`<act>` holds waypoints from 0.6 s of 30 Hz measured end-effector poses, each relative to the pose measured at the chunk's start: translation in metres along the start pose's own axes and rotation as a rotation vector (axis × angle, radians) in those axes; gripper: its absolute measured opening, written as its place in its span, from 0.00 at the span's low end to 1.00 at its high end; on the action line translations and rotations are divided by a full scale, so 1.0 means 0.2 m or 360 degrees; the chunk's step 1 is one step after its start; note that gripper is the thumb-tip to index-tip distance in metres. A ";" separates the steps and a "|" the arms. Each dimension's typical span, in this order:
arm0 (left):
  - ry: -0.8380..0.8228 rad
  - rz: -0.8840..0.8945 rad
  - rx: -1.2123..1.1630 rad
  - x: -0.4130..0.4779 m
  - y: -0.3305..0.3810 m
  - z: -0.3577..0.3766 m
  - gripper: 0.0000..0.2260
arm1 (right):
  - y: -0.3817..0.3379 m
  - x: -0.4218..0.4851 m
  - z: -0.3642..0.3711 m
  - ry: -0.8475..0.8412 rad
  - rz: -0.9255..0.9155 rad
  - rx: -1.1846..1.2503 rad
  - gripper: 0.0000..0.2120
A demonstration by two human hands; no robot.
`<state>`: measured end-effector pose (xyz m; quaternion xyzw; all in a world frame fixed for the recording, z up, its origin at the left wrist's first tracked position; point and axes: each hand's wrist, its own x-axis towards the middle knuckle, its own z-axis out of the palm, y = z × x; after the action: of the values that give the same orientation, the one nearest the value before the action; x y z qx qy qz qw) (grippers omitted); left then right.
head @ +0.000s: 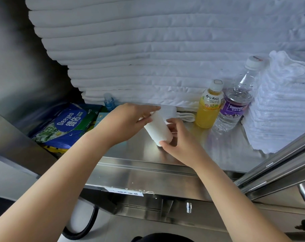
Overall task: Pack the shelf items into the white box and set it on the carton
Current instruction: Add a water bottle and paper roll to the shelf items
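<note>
Both hands are holding a tilted white cup (158,130) over the steel shelf (218,147), its inside hidden. The left hand (129,119) is gripping its upper end from 10 o'clock, and the right hand (181,142) is pinching its lower end from 4 o'clock. At 2 o'clock, a juice bottle (207,110) full of yellow drink and a water bottle (233,105) are standing.

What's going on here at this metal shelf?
A person holds a white cup tilted at the steel shelf, left hand gripping its upper end, right hand pinching the lower end. A yellow juice bottle and a water bottle stand to the right, before stacked white towels.
</note>
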<state>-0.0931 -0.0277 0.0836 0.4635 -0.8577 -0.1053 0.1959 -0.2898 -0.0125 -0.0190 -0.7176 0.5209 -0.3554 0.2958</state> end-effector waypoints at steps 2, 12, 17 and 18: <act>0.0049 -0.0137 -0.0114 -0.01 -0.02 0.01 0.16 | 0.01 0.00 -0.04 0.0041 -0.0013 0.0090 0.26; 0.0009 -0.0508 -0.0137 -0.09 -0.13 0.17 0.14 | 0.04 0.01 -0.08 0.0098 -0.0173 -0.0044 0.15; 0.0204 -0.0360 0.0199 -0.11 -0.13 0.21 0.12 | 0.05 0.01 -0.04 0.0282 -0.0325 -0.0276 0.14; 0.0268 -0.0252 0.0298 -0.11 -0.12 0.20 0.11 | 0.05 0.01 -0.04 0.0301 -0.0340 -0.0324 0.14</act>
<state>-0.0824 -0.0222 0.0330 0.5531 -0.8051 -0.0007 0.2141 -0.3010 -0.0174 -0.0222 -0.7585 0.5004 -0.3962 0.1317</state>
